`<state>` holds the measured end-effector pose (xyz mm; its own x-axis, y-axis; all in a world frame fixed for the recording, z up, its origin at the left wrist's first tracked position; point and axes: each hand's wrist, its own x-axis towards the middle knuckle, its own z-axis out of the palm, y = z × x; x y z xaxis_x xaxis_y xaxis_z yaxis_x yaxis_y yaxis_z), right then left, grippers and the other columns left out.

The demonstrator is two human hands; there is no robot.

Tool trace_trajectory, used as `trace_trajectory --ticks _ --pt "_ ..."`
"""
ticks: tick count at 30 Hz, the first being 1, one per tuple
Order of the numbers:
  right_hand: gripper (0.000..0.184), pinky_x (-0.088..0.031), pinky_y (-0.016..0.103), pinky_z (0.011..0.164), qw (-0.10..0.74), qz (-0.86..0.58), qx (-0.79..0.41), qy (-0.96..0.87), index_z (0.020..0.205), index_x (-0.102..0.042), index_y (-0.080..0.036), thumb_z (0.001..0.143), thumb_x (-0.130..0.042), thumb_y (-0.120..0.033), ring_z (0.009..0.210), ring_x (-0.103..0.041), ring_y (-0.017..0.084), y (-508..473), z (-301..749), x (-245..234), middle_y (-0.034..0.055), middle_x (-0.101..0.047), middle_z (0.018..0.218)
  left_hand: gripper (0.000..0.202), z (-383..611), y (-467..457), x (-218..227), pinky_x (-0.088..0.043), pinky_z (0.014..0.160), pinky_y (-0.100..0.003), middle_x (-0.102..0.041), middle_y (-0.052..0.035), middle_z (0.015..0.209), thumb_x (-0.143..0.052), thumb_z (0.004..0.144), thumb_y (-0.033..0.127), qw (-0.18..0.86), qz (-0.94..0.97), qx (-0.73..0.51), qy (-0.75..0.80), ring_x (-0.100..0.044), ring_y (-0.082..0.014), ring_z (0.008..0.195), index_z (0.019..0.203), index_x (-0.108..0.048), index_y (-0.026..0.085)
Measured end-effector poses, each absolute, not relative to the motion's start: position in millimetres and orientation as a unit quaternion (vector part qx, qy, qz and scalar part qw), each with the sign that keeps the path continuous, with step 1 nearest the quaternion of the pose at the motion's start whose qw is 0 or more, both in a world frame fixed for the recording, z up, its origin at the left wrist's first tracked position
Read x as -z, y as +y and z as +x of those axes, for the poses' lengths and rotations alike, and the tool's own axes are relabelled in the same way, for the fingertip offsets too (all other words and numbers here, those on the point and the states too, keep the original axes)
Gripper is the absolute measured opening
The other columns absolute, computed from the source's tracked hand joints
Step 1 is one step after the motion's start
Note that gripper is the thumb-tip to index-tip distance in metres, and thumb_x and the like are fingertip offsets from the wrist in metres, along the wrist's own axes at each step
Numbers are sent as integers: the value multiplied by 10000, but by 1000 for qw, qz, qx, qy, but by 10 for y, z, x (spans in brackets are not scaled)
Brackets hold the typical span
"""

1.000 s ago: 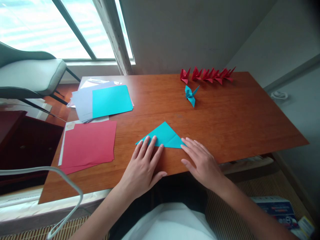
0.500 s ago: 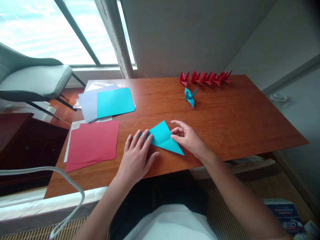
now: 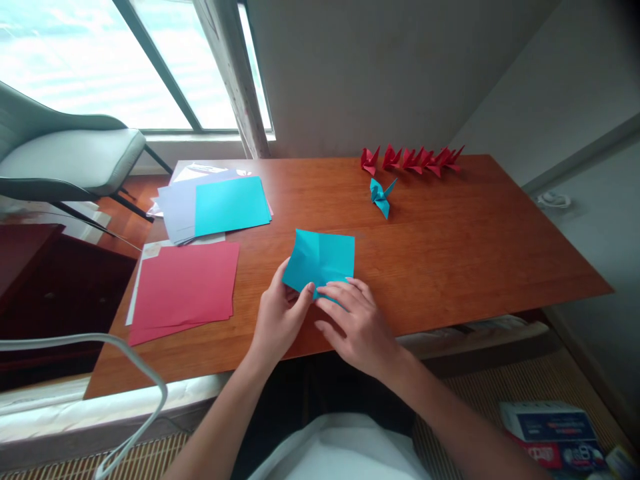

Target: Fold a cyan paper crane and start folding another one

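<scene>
A turquoise sheet of paper with crossing creases is tilted up over the near part of the table. My left hand grips its lower left edge, thumb in front and the other fingers partly behind the paper. My right hand lies against the lower right part, fingers extended and slightly bent over the paper's front. Whether that hand pinches the paper I cannot tell. Beyond the sheet stands a folded turquoise paper crane.
Several red paper cranes line the far edge of the wooden table. To the left lie red sheets and a turquoise stack over pale papers. A white cable loops at the lower left. A chair stands by the window.
The paper has gone from a folded, pointed shape flat on the table to an opened, raised sheet. My left hand now grips its edge; my right hand has moved left and nearer.
</scene>
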<state>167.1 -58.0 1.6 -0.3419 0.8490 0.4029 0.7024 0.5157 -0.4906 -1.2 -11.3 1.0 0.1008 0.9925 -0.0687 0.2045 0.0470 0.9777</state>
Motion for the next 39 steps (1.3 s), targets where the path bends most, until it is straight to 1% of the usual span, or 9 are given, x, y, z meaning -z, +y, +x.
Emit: trace_trajectory --ticks 4,9,12,14,17,20,27,34,39 --pt "319 -523 459 1063 301 -498 -132 -803 1293 -641 -207 1000 -544 -288 1248 -614 263 -474 1787 -2 110 -668 1354 552 -68 -32 28 -510 591 -245 -677 15 800 -642 884 383 399 599 -380 582 -624 -142 624 1383 -520 183" --pt "374 -446 536 1144 205 -498 -69 -840 1348 -625 -176 1006 -478 -212 1423 -470 322 -218 1896 0 114 -579 1480 624 -78 -15 -28 -486 592 -268 -647 30 652 -563 926 286 239 708 -243 619 -649 -187 589 1520 -400 182" --pt "412 -385 574 1186 157 -472 -68 -865 1394 -588 -153 1002 -487 -230 1484 -387 334 -94 1899 38 137 -506 1546 670 -98 7 -60 -551 809 -413 -744 -146 1029 -534 956 297 63 743 -202 634 -702 -316 976 1571 -330 128" --pt "438 -362 581 1202 146 -466 -77 -869 1426 -558 -152 1009 -486 -266 1506 -351 331 -60 1909 66 142 -466 1575 600 -144 38 -55 -458 1046 -531 -585 -231 1420 -513 965 256 1 789 -194 583 -540 -378 1320 1540 -400 124" --pt "476 -329 571 1226 139 -450 -92 -878 1476 -502 -167 1016 -473 -286 1532 -302 311 -64 1972 96 121 -416 1611 494 -237 90 -15 -246 1227 -557 -395 -132 1622 -450 963 125 24 885 -143 442 -323 -324 1515 1445 -540 184" --pt "542 -311 569 1237 131 -436 -111 -883 1509 -455 -158 1006 -511 -354 1548 -264 304 -98 2090 110 128 -388 1626 474 -307 103 20 -239 1247 -513 -459 -86 1590 -404 1009 164 78 922 -98 366 -379 -271 1493 1470 -512 191" --pt "818 -297 568 1246 135 -388 -146 -900 1571 -330 -124 924 -626 -528 1553 -246 309 -191 2310 88 158 -353 1639 547 -377 32 7 -261 1245 -533 -463 -121 1583 -528 999 420 113 925 -108 347 -389 -310 1484 1487 -487 175" --pt "459 -438 500 1180 149 -352 -84 -920 1463 -507 -136 1007 -483 -179 1468 -432 280 -127 2394 64 149 -513 1538 620 -426 89 -50 -288 1237 -541 -459 -129 1582 -570 965 502 127 932 -99 326 -399 -322 1473 1492 -470 191" --pt "470 -425 504 1191 103 -309 -53 -944 1447 -524 -109 979 -489 -97 1478 -412 306 -86 2390 -125 163 -489 1552 603 -435 133 -113 -305 1225 -546 -468 -140 1573 -580 958 502 117 938 -83 315 -419 -334 1457 1463 -496 183"
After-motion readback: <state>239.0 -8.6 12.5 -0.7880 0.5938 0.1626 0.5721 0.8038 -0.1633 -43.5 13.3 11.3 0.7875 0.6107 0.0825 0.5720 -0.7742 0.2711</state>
